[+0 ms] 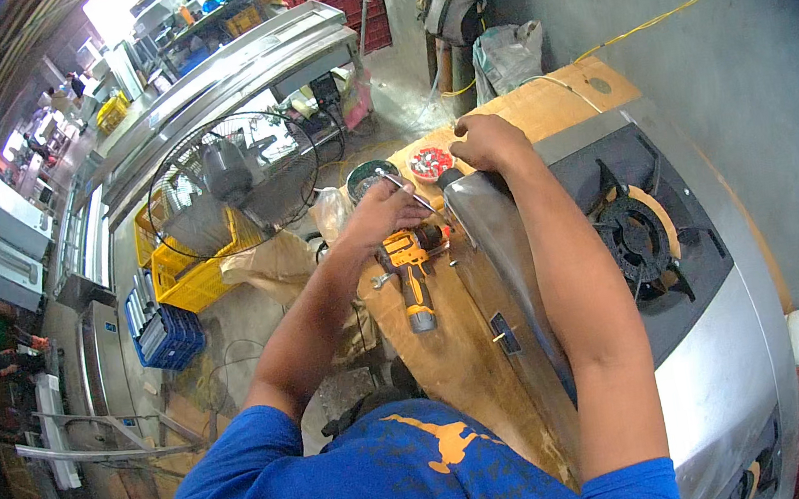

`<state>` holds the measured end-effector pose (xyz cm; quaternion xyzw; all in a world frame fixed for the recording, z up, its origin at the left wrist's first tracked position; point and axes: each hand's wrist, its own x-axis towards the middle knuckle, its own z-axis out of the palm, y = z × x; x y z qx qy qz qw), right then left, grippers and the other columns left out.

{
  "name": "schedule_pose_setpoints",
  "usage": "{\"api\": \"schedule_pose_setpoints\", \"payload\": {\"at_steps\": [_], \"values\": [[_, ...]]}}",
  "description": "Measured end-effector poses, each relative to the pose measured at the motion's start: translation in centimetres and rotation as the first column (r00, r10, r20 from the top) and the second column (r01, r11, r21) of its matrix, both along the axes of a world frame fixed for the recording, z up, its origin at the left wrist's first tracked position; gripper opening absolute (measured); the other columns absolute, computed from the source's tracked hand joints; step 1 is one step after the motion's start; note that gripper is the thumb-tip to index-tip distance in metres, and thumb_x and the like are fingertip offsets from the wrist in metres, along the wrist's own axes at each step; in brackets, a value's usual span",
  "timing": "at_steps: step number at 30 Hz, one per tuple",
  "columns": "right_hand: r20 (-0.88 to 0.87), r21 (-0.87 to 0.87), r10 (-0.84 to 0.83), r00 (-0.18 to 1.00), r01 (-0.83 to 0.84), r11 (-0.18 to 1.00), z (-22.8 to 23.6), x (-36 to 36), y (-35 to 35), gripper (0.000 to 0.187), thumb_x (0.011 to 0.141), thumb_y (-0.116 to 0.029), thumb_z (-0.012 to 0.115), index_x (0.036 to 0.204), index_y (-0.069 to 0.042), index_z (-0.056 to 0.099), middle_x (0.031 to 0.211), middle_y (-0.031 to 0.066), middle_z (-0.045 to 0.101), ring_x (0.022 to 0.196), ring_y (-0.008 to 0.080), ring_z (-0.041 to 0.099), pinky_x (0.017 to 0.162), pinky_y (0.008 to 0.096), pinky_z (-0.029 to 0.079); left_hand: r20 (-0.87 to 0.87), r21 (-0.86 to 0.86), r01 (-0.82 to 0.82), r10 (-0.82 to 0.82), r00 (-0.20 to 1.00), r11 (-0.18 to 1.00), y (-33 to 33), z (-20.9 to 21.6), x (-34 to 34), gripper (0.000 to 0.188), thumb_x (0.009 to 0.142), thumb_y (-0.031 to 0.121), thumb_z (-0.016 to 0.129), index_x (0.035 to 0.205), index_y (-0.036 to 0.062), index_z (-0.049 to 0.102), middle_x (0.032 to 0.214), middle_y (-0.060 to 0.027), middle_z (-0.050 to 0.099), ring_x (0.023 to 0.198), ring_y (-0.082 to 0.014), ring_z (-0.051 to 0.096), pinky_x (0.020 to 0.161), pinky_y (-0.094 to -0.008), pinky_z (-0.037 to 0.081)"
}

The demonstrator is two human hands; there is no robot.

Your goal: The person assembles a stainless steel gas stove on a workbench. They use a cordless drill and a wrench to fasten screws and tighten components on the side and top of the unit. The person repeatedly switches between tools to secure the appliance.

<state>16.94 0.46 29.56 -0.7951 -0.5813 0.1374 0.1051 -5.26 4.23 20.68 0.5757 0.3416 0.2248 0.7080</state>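
My left hand (384,211) is closed around a slim metal rod-like tool (397,180), which slants down toward the front edge of the steel gas stove (486,213). My right hand (492,143) is over the stove's far corner, its fingers curled; what they hold, if anything, I cannot make out. Just left of it sits a round tub of red and white small parts (432,163). A dark round dish (371,178) stands beyond my left hand. Below that hand a yellow and black cordless drill (413,273) lies on the wooden table, with a small wrench (380,280) beside it.
A black burner (638,236) with a pan support sits on the stove top at right. Left of the table stand a wire-caged fan (228,171), a yellow crate (196,276) and a blue crate (166,331). A yellow cable (652,23) runs along the grey wall.
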Motion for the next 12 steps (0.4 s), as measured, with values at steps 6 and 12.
{"api": "schedule_pose_setpoints", "payload": {"at_steps": [6, 12], "values": [[0.009, -0.017, 0.004, 1.0, -0.004, 1.0, -0.1, 0.1, 0.2, 0.052, 0.08, -0.037, 0.066, 0.125, -0.013, 0.066, 0.125, 0.0147, 0.066, 0.116, 0.0303, 0.064, 0.099, 0.0426, 0.049, 0.003, 0.006, -0.033, 0.033, 0.999, 0.999, -0.4, -0.3, 0.4, 0.029, 0.103, 0.027, 0.054, 0.118, 0.002, 0.05, 0.105, -0.0153, 0.068, 0.095, -0.0255, 0.07, 0.086, -0.038, 0.057], [0.013, -0.043, 0.017, 1.0, -0.017, 0.999, -0.2, 0.2, 0.3, 0.056, 0.082, -0.04, 0.066, 0.13, -0.013, 0.064, 0.129, 0.0161, 0.064, 0.119, 0.0304, 0.062, 0.101, 0.0411, 0.048, -0.001, 0.403, -0.012, 0.013, 1.0, 0.915, -3.5, -1.5, 0.3, 0.029, 0.102, 0.024, 0.056, 0.121, 0.0039, 0.048, 0.109, -0.015, 0.067, 0.098, -0.0269, 0.069, 0.089, -0.0391, 0.057]]}}
